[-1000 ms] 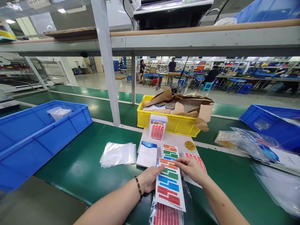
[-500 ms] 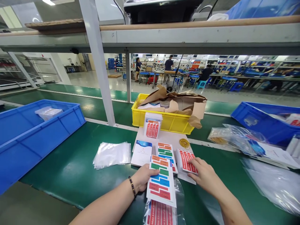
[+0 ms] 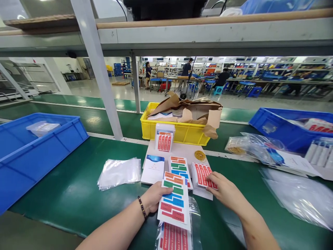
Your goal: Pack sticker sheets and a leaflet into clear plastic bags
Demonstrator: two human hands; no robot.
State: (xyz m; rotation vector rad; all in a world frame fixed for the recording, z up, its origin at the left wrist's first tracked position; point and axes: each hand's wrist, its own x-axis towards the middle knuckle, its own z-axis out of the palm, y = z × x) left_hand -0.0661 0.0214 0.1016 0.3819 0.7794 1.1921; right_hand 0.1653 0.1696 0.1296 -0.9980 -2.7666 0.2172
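Observation:
My left hand [image 3: 155, 196] is closed on a white sheet of stickers [image 3: 174, 199] with orange, green, blue and red blocks, thumb on top. Below it lies a clear plastic bag [image 3: 195, 211] with red-striped sticker sheets [image 3: 175, 238] showing. My right hand [image 3: 225, 189] pinches the right edge of the top red sticker sheet [image 3: 203, 174] on a small stack; the thumb is near the stack's lower corner. Between the hands is a pile of multicoloured sticker sheets [image 3: 179, 166], partly covered by the held one. White booklets with a blue top [image 3: 153, 170] lie to its left.
Clear bags [image 3: 119, 172] lie at left, with more bags [image 3: 299, 194] at right. Rubber bands [image 3: 200, 155] sit on the cardboard [image 3: 186, 150]. A yellow crate [image 3: 177, 133] stands behind, blue crates [image 3: 44, 149] at either side. A white post [image 3: 100, 76] rises at left.
The view has shifted slightly, so the table things appear further left. Both hands keep nearly the same hold, the left on the multicoloured sheet and the right at the red sheets.

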